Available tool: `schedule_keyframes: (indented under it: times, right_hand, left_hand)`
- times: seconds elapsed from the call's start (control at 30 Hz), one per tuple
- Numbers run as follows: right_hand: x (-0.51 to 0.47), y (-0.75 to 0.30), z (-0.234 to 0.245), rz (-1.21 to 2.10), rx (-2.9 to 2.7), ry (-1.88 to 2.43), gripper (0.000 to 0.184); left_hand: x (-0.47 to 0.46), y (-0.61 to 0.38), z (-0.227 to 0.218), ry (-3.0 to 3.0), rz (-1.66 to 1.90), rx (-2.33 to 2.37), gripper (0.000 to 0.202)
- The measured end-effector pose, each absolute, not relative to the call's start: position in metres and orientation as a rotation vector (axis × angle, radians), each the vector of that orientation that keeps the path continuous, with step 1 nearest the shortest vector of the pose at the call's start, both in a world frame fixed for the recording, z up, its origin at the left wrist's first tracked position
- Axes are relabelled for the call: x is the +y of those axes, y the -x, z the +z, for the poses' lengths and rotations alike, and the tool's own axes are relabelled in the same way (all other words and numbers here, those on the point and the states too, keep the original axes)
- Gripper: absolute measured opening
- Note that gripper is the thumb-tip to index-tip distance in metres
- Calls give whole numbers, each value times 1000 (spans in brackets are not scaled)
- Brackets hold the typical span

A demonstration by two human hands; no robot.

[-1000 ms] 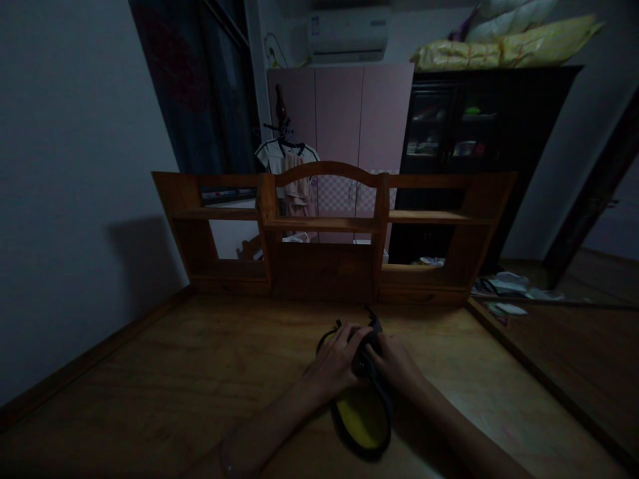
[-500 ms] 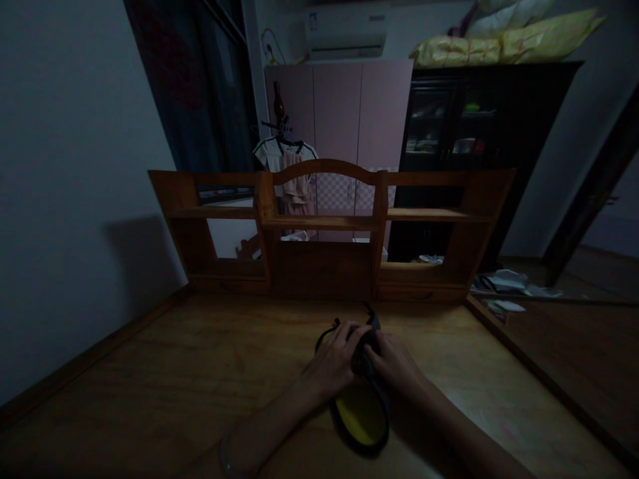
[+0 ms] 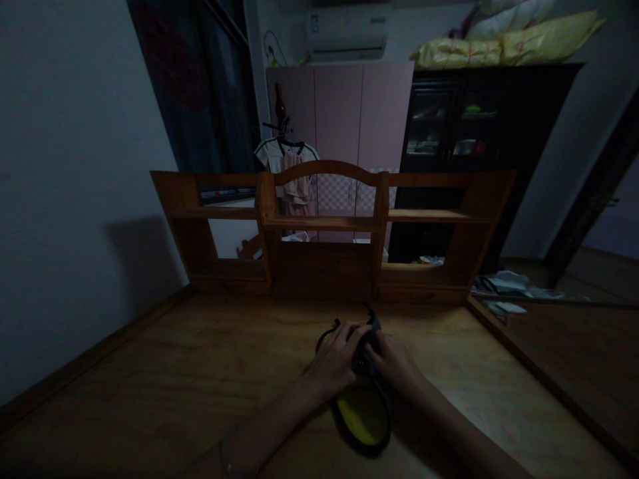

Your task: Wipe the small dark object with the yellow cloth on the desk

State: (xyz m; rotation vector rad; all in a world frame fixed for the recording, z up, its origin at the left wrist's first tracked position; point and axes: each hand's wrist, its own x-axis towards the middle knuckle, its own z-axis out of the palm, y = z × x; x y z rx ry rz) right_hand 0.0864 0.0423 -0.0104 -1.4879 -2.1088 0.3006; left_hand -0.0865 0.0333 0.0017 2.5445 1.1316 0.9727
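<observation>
A dark shoe (image 3: 363, 416) with a yellow insole lies on the wooden desk (image 3: 200, 372), heel toward me. My left hand (image 3: 335, 361) rests curled over the front of the shoe, fingers closed on its dark straps or laces. Beside it, my right hand (image 3: 395, 362) grips the same dark part from the right, fingers pinched. The two hands touch over the shoe's upper, which they largely hide. The room is dim.
A wooden shelf unit (image 3: 329, 226) stands along the desk's back edge. The wall (image 3: 74, 199) borders the left. Papers (image 3: 504, 286) lie on a surface at the right. Behind stand a pink wardrobe (image 3: 344, 113) and a dark cabinet (image 3: 464, 133).
The hands and shoe hold almost the same place; the fingers shift slightly on the shoe's upper. The view moved a little.
</observation>
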Motion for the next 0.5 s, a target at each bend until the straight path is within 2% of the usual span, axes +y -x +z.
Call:
schedule_keyframes:
  times: [0.5]
  right_hand:
    - [43,-85,-4,430,-2070,1548,24]
  left_hand:
    - [33,87,2,-2551,970,1134,78]
